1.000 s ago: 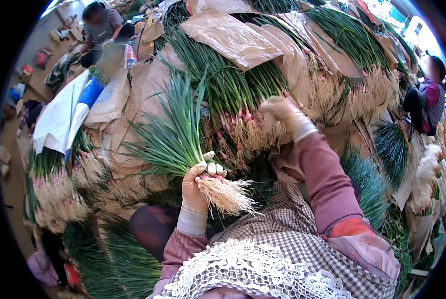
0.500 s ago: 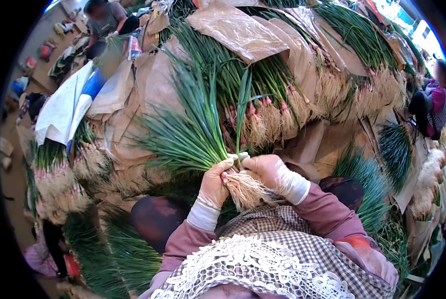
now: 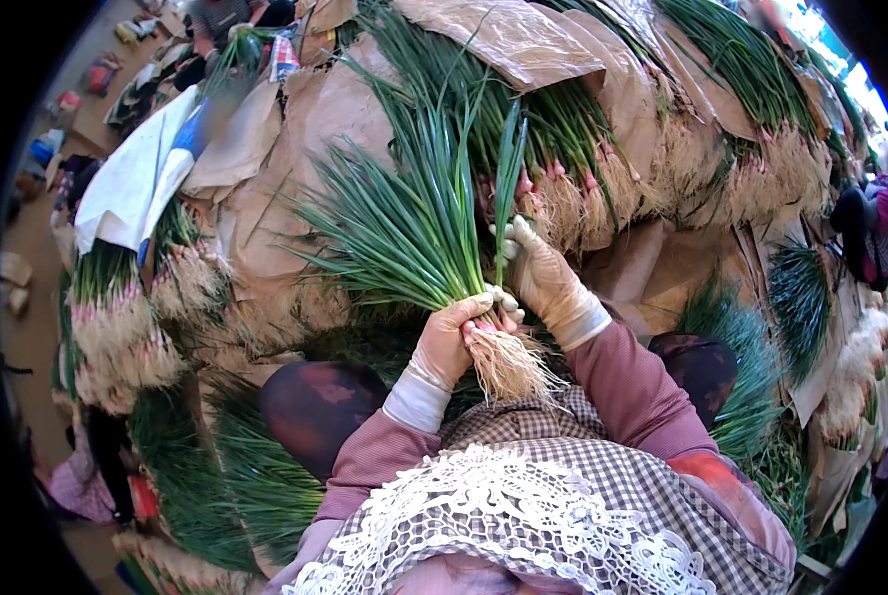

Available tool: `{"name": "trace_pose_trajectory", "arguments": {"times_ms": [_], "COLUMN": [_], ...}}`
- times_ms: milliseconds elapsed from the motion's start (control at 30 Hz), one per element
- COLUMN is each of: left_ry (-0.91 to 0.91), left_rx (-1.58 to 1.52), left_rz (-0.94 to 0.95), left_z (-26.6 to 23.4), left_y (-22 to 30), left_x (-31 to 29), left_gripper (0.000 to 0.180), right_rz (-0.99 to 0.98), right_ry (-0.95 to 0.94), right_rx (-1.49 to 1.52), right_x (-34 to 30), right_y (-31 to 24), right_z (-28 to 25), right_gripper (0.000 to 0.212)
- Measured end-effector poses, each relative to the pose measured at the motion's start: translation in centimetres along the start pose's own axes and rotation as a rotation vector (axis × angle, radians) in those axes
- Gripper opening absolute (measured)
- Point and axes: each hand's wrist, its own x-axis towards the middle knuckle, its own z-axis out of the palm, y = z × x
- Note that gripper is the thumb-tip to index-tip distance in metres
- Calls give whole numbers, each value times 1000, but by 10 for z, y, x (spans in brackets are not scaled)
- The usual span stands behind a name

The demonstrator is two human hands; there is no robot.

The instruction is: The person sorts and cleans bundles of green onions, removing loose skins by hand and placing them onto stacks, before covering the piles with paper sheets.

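Note:
My left hand (image 3: 446,342), in a thin whitish glove, is closed around a bunch of green garlic (image 3: 429,233) just above its pinkish bulbs. The green leaves fan up and to the left, while a tuft of pale roots (image 3: 508,365) hangs below the hand over my lap. Gloved as well, my right hand (image 3: 545,278) is at the bunch's right side. Its fingers are curled at a separate upright stalk (image 3: 508,178), above the left hand. Its exact grip is partly hidden.
Ahead lies a long heap of green garlic with roots facing me (image 3: 563,203), partly covered by brown paper (image 3: 503,40). More bundles lie at the left under a white sheet (image 3: 126,188) and beside my knees (image 3: 320,407). Other people sit at the far left and right (image 3: 875,233).
My right hand has moved up from the base of the bunch to higher on the right-hand stalk. The left hand keeps its hold. The whole view has shifted slightly.

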Motion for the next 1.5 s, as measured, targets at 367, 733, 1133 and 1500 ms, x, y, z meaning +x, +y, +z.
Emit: {"name": "trace_pose_trajectory", "arguments": {"times_ms": [367, 733, 1133, 1500], "left_ry": [-13, 468, 1275, 1182], "left_rx": [66, 1471, 2854, 2738], "left_rz": [22, 332, 572, 642], "left_z": [-3, 3, -20, -4], "left_y": [-4, 44, 75, 64], "left_x": [0, -18, -67, -74], "left_gripper": [24, 24, 8, 8], "right_rz": [55, 197, 368, -485], "right_ry": [339, 54, -960, -361], "right_rx": [-1447, -1642, -1516, -1586], "right_x": [-26, -50, -67, -24], "right_y": [-54, -61, -7, 51], "right_z": [-58, 13, 100, 114], "right_gripper": [23, 30, 31, 18]}}
